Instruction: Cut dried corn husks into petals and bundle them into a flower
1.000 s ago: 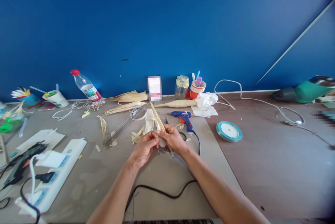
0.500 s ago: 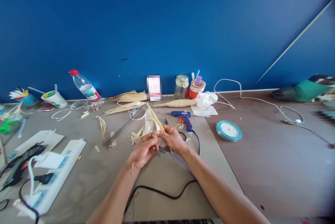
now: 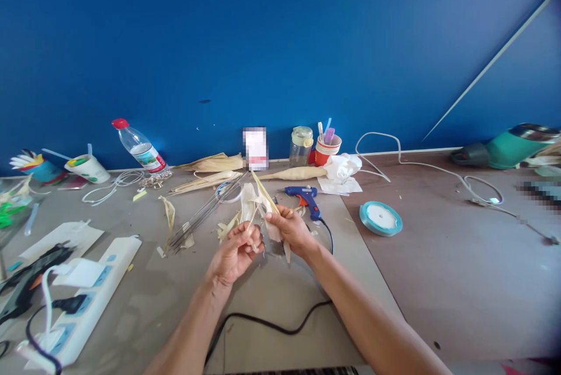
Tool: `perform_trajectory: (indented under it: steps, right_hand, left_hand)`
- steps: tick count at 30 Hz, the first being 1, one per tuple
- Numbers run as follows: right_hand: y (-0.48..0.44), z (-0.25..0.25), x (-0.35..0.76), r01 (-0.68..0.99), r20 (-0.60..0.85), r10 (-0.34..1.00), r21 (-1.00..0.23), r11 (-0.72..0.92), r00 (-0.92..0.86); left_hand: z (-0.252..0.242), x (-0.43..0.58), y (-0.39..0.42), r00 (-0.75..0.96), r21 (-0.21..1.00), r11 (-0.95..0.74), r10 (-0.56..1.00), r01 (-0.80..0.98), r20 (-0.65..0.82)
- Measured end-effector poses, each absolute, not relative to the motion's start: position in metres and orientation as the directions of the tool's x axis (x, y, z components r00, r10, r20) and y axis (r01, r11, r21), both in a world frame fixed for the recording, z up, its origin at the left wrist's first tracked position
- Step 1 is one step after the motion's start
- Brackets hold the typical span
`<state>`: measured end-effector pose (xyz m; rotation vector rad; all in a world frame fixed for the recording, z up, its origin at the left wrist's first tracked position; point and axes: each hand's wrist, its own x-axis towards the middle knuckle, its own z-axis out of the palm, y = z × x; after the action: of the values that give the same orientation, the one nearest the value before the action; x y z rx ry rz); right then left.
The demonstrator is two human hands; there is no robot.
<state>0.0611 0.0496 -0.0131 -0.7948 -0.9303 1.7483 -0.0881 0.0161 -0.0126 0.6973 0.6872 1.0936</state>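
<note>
My right hand (image 3: 293, 232) is closed around pale dried corn husk (image 3: 264, 194) whose tips point up and away, with ends poking out below the fingers. A thin husk strip (image 3: 253, 215) is pinched between the thumb and fingers of my left hand (image 3: 233, 255), close beside it. The lower end of the strip curls near the left fingertips. Just beyond my right hand lies a blue hot glue gun (image 3: 309, 198). Thin metal wires (image 3: 204, 211) lie left of the husk, among husk scraps (image 3: 228, 226).
A ribbon roll (image 3: 380, 218) lies to the right. Far back stand a plastic bottle (image 3: 142, 150), a jar (image 3: 301, 144) and a red cup (image 3: 328, 150). A power strip (image 3: 103, 293) and black glue gun (image 3: 41, 273) are at left. A black cable (image 3: 272, 325) crosses the front.
My hands have moved apart a little, the left one down and leftward. The husk strip now stretches from the left fingers, separate from the husk in my right hand.
</note>
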Motion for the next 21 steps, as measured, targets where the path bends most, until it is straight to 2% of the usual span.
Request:
perform_trajectory:
  steps: [6, 11, 14, 18, 19, 21]
  right_hand:
    - [0.055, -0.011, 0.069, -0.404, -0.124, 0.968, -0.892, -0.205, -0.218]
    - [0.055, -0.017, 0.065, -0.299, -0.048, 0.967, -0.946, -0.125, -0.252]
    - [0.054, -0.020, 0.063, -0.084, 0.063, 0.979, -0.995, 0.048, -0.196]
    - [0.050, -0.015, 0.064, 0.186, 0.366, 0.929, -0.917, 0.352, 0.045]
    - [0.048, -0.013, 0.065, 0.189, 0.388, 0.920, -0.909, 0.372, 0.054]
    - [0.045, -0.009, 0.065, 0.074, 0.317, 0.945, -0.943, 0.323, -0.080]
  left_hand:
    - [-0.004, -0.099, 0.021, 0.174, 0.766, 0.169, 0.982, -0.621, -0.075]
    - [-0.007, -0.100, 0.019, 0.270, 0.702, 0.227, 0.962, -0.675, -0.051]
    - [-0.008, -0.100, 0.018, 0.317, 0.725, 0.236, 0.948, -0.647, -0.026]
    - [-0.009, -0.097, 0.019, 0.338, 0.769, 0.249, 0.940, -0.588, -0.045]
    - [-0.010, -0.096, 0.019, 0.345, 0.780, 0.259, 0.937, -0.570, -0.059]
    - [-0.012, -0.095, 0.020, 0.363, 0.799, 0.287, 0.927, -0.528, -0.093]
